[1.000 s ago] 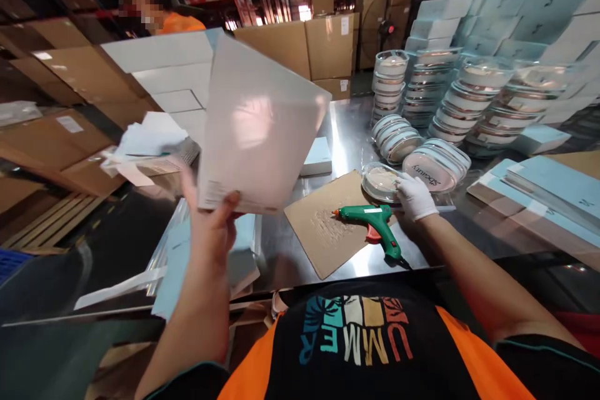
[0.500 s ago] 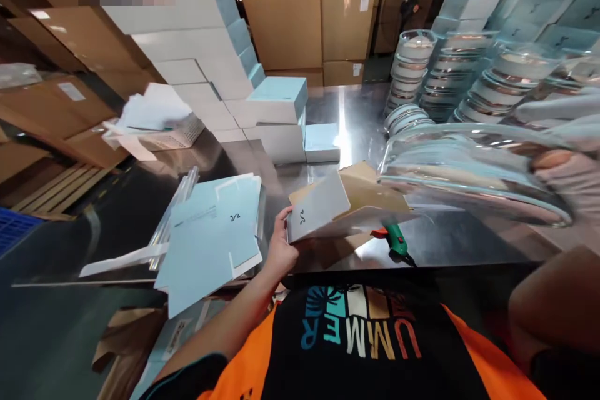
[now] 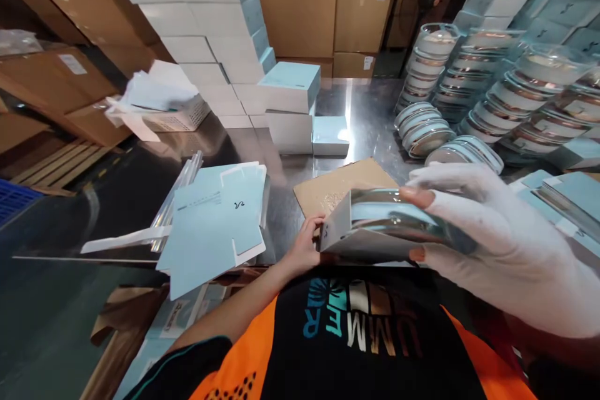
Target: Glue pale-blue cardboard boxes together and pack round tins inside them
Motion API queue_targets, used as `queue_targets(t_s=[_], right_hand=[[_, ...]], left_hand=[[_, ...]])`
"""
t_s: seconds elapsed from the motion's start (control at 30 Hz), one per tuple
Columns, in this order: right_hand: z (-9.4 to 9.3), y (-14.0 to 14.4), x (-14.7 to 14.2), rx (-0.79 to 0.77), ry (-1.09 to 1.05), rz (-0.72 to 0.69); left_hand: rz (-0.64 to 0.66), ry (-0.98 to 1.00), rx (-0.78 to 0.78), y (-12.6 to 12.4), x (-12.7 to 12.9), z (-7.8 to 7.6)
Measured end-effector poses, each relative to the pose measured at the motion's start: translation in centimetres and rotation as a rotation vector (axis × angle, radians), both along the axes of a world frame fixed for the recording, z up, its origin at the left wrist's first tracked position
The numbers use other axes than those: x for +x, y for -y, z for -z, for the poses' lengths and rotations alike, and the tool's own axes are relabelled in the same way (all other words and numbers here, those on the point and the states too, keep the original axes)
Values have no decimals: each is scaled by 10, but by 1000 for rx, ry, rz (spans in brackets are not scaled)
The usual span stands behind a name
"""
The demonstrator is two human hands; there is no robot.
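My left hand (image 3: 305, 245) grips the left end of a small open carton (image 3: 334, 225), pale outside with a dark squiggle mark. My right hand (image 3: 487, 240), in a white glove with bare fingertips, holds a clear glass dish (image 3: 394, 212) by its right side. The dish is on edge, partly inside the carton, and the carton's front wall hides its lower part. Behind the carton is a brown cardboard panel (image 3: 344, 182) with shiny spots; I cannot tell whether it is joined to the carton.
Flat pale-blue cartons (image 3: 210, 219) lie left, beside clear strips (image 3: 175, 203). White boxes (image 3: 197, 19) are piled at the back left, near a basket of papers (image 3: 182, 115). Stacked glass dishes (image 3: 504, 97) stand on the right. More flat cartons (image 3: 574, 197) lie at the right edge.
My right hand has brought the glass dish left and down into the carton. My left hand has turned the carton and moved slightly right. The green-handled tool no longer shows.
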State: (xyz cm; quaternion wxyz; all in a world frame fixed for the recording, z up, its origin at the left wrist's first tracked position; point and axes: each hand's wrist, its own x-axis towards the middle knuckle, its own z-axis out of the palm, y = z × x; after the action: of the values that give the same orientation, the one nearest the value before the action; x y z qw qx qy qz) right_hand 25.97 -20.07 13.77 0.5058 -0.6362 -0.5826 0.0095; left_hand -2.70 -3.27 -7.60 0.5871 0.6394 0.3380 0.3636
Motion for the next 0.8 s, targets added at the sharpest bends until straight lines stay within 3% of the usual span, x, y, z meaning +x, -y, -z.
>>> queue_targets(t_s=[0.17, 0.27, 0.37, 0.47, 0.53, 0.63, 0.73, 0.8], right_hand=[[47, -42, -8, 25, -69, -146], [88, -46, -18, -85, -205, -255], [116, -54, -37, -163, -344, -299], [118, -70, -60, -208, -517, -305], [111, -81, -74, -250, -597, -203], [106, -91, -85, -155, -544, -31], [108, -91, -79, -3, -433, -54], [107, -90, -62, 13, -301, -94]], left_hand=[[-69, -203, 32, -4, -5, 7], [-39, -74, 102, -6, -6, 2], [-82, 109, 319, -8, -2, -20], [-60, 141, 492, -8, 7, -48], [-96, 192, 494, -7, 12, -58], [-245, 339, 484, -5, 15, -54], [-147, 255, 632, -5, 8, -41], [-91, 134, 758, -6, -3, -36]])
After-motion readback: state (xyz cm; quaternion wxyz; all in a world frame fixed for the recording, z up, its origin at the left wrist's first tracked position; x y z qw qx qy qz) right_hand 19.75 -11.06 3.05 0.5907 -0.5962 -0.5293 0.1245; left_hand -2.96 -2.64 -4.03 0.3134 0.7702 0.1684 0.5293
